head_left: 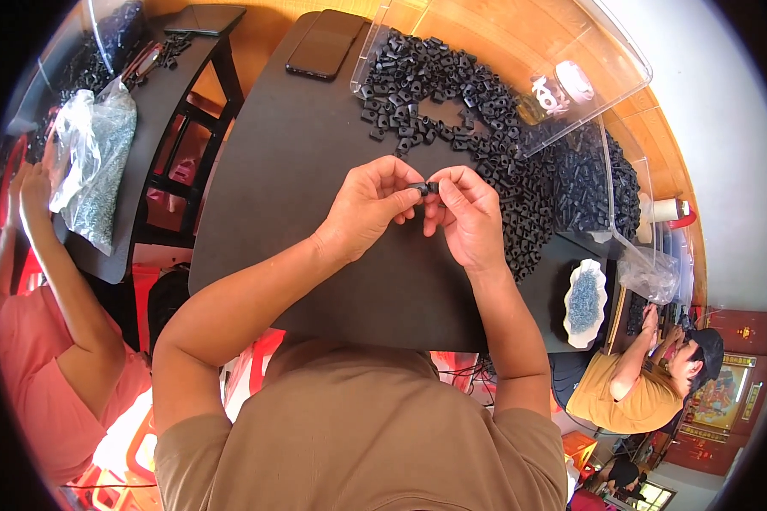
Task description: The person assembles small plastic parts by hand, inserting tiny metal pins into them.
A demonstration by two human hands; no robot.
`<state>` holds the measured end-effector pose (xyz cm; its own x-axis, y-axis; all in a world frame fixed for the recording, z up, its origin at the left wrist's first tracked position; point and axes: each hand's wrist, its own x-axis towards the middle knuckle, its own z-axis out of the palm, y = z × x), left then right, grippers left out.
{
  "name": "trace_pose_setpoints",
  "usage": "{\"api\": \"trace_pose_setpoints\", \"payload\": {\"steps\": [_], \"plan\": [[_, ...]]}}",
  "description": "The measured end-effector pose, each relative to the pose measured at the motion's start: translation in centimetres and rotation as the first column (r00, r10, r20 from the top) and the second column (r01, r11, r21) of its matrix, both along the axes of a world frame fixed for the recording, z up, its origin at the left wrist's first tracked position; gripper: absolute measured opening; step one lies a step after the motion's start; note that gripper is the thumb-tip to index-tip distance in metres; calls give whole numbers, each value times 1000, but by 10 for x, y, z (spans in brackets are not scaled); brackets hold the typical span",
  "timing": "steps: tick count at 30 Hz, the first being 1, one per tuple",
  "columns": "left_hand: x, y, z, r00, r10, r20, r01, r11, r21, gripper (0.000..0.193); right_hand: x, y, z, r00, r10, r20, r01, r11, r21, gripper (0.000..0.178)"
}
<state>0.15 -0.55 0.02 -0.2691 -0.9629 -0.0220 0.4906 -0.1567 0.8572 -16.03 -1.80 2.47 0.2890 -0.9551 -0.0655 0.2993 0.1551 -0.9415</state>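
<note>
on my table (264,187), mid-frame, the phone (324,47) lies top left of centre, parts (504,163) upper right of centre, a dish (581,340) lower and farther right.

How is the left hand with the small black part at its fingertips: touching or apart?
Touching. The head view shows the left hand pinching the small black part between thumb and fingers.

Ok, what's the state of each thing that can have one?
Left hand: pinching a small black plastic piece
Right hand: pinching the piece's right end
Black rectangular phone: flat, dark
Loose black plastic parts: heaped
Clear plastic bin: loaded
White scalloped dish: holding tiny bluish bits
Clear plastic bag: bulging
</note>
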Motion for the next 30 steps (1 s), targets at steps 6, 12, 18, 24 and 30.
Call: {"api": "trace_pose_setpoints", "payload": {"steps": [6,12,18,24,30], "plan": [[0,2,5,998,16,57,-17,1000,12,8,3,4,-2,994,-22,-106,9,993,-120,11],[0,2,5,1000,16,25,-17,999,49,6,0,3,-5,998,-42,-44,41,999,-29,8],[-1,1,1,993,-31,-112,43,993,109,6,-3,0,-7,991,-111,77,114,993,-43,7],[-1,2,2,991,-63,-116,72,994,76,6,0,3,-11,992,-124,-14,122,988,-100,11],[0,2,1,988,-68,-137,77,995,61,6,-7,-1,-8,1000,-1,0,1,1000,-26,10]]}}
